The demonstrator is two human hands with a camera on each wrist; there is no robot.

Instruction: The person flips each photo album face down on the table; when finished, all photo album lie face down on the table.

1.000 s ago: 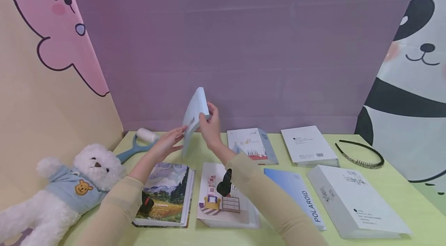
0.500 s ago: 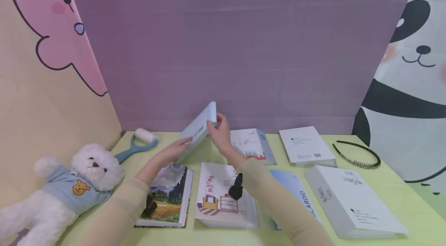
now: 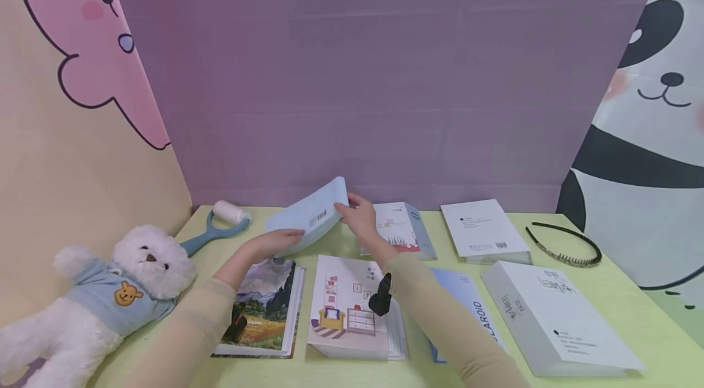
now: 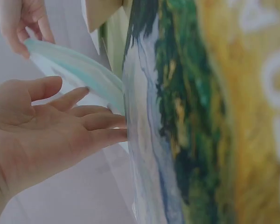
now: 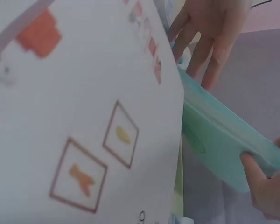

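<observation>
A light blue album with a barcode on its upper face is tilted above the back of the table, right end raised. My right hand pinches that raised end between thumb and fingers; the right wrist view shows the thumb on the pale green underside. My left hand is at the album's near left edge. In the left wrist view its fingers are extended, palm showing, and their tips are partly hidden by an album with a painted landscape cover. Beside that lies an album with a furniture drawing.
Further albums lie to the right: one with a blue-grey spine, a white one, a blue POLAROID one and a thick white one. A headband, a lint roller and a teddy bear are at the sides.
The light blue album has come down from nearly upright to a shallow tilt, its barcode face turning upward. My right hand has moved lower and to the right with its end.
</observation>
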